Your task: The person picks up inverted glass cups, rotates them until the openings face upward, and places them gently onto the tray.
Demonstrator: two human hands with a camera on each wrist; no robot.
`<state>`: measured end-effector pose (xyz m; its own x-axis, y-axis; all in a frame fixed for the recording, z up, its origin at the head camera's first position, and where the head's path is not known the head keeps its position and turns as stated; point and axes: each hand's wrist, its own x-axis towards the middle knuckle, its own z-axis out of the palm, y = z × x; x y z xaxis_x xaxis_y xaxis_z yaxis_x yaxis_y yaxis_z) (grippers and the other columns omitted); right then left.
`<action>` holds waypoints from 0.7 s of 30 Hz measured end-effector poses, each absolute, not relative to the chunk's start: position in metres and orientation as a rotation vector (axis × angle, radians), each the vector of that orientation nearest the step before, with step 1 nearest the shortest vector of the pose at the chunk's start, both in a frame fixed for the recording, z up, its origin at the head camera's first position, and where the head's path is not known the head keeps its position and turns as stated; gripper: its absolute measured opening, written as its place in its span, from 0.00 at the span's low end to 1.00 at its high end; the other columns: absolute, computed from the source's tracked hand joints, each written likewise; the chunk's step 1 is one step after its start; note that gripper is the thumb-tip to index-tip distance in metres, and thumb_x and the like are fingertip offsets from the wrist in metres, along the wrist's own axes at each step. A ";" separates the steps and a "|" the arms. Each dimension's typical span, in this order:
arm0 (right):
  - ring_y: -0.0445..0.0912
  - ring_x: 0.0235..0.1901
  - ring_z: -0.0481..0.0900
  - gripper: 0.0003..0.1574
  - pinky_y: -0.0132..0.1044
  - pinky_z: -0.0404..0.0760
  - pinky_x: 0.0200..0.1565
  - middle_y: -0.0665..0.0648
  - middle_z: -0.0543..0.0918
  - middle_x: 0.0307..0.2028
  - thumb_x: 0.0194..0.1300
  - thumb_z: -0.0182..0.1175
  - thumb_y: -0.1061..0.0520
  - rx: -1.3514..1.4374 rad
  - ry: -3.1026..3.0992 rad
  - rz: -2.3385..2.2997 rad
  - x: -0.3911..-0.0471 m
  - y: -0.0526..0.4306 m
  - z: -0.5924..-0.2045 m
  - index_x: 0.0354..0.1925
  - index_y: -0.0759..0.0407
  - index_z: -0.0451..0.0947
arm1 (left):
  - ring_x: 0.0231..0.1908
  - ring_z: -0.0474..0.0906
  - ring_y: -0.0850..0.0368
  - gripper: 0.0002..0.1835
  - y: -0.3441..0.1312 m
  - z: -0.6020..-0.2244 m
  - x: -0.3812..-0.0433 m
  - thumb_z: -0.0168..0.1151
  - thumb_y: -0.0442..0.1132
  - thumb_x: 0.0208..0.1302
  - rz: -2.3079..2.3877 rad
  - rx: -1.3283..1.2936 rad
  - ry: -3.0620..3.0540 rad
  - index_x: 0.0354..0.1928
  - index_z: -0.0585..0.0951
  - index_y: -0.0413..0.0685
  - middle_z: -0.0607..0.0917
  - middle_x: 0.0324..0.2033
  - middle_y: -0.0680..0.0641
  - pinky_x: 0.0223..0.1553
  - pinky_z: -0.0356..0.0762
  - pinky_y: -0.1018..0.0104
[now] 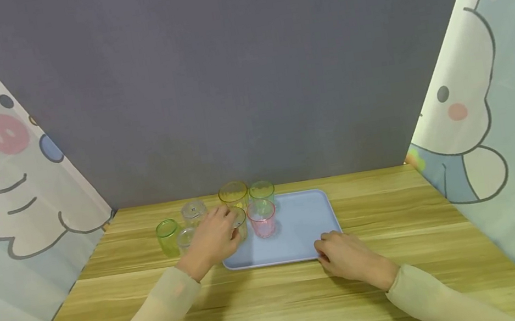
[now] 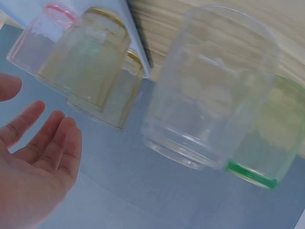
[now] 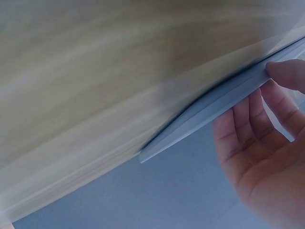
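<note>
My left hand (image 1: pixel 214 236) is beside an amber-rimmed glass (image 1: pixel 242 228) on the light blue tray (image 1: pixel 299 226). In the left wrist view its fingers are loosely bent and apart from the glasses. A pink glass (image 1: pixel 263 221) stands right of the amber-rimmed one. Behind them are a larger yellow glass (image 1: pixel 233 193) and a pale green glass (image 1: pixel 262 193). With thumb against the outer wall and fingers over the rim, my right hand (image 1: pixel 344 256) holds the tray's near right corner.
Left of the tray, on the wooden table (image 1: pixel 279 307), stand a green glass (image 1: pixel 169 240) and two clear glasses, one farther back (image 1: pixel 193 211) and one nearer (image 1: pixel 184 240). A grey wall (image 1: pixel 244 73) rises behind the table, with patterned curtains (image 1: pixel 492 92) at both sides.
</note>
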<state>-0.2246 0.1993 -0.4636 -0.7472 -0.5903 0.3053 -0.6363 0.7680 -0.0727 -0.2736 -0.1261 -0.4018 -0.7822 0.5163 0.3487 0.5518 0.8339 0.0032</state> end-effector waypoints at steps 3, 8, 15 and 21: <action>0.39 0.23 0.70 0.18 0.31 0.68 0.21 0.43 0.70 0.23 0.56 0.72 0.60 0.960 -2.681 0.253 -0.225 0.200 -0.464 0.23 0.48 0.71 | 0.48 0.77 0.44 0.19 -0.132 -0.402 -0.272 0.62 0.39 0.63 -0.134 -0.798 -2.690 0.54 0.81 0.39 0.80 0.44 0.44 0.52 0.77 0.48; 0.39 0.23 0.70 0.18 0.31 0.69 0.21 0.43 0.70 0.22 0.56 0.72 0.61 0.970 -2.670 0.256 -0.225 0.200 -0.463 0.23 0.48 0.71 | 0.46 0.77 0.43 0.20 -0.144 -0.403 -0.272 0.63 0.39 0.61 -0.134 -0.774 -2.667 0.53 0.82 0.37 0.81 0.43 0.44 0.52 0.77 0.48; 0.39 0.23 0.70 0.18 0.32 0.69 0.22 0.44 0.70 0.22 0.57 0.72 0.61 0.977 -2.692 0.259 -0.224 0.200 -0.460 0.23 0.48 0.71 | 0.45 0.77 0.42 0.17 -0.156 -0.404 -0.271 0.64 0.40 0.59 -0.086 -0.710 -2.686 0.48 0.82 0.38 0.80 0.43 0.42 0.48 0.78 0.45; 0.39 0.23 0.69 0.18 0.31 0.68 0.22 0.44 0.70 0.23 0.58 0.72 0.62 0.977 -2.709 0.268 -0.224 0.199 -0.459 0.23 0.48 0.71 | 0.43 0.77 0.42 0.15 -0.167 -0.401 -0.269 0.65 0.40 0.60 -0.056 -0.654 -2.700 0.46 0.82 0.38 0.80 0.41 0.41 0.43 0.79 0.44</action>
<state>-0.2237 0.1992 -0.4590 -0.7443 -0.6003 0.2926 -0.6461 0.7582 -0.0878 -0.2691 -0.1671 -0.4012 -0.8276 0.4356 0.3541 0.4498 0.8920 -0.0460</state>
